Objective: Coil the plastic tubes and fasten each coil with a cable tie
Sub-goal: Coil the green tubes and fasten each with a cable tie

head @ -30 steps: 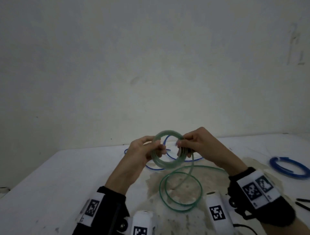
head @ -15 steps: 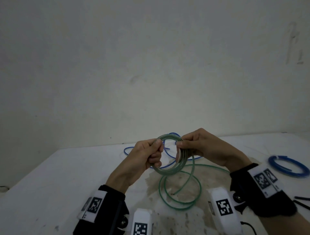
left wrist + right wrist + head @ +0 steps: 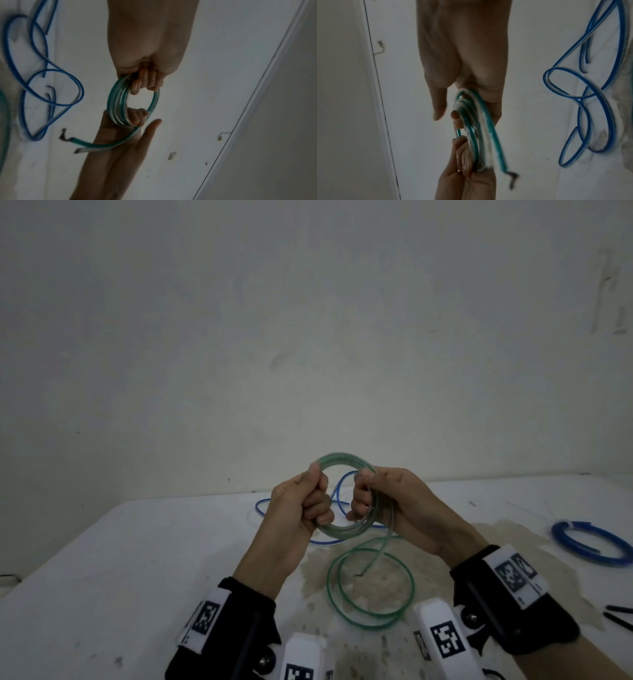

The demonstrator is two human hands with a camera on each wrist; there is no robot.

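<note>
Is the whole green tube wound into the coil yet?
No: from the green coil held by both hands, loose green loops lie on the table.

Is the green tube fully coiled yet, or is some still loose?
Partly coiled. Both hands hold a coil; loose loops still lie on the table.

Green translucent tube [image 3: 342, 529], coiled; its loose loops [image 3: 370, 587] the same green. Blue tube [image 3: 337, 498], uncoiled, with a pale streak along it in the wrist views. Blue coil [image 3: 589, 542]. Black cable ties [image 3: 618, 614]. White tabletop [image 3: 102, 559] with a brownish stain [image 3: 373, 587]. Black wristbands [image 3: 239, 611] carrying white tags with black square-code patterns. Off-white wall [image 3: 308, 320].
</note>
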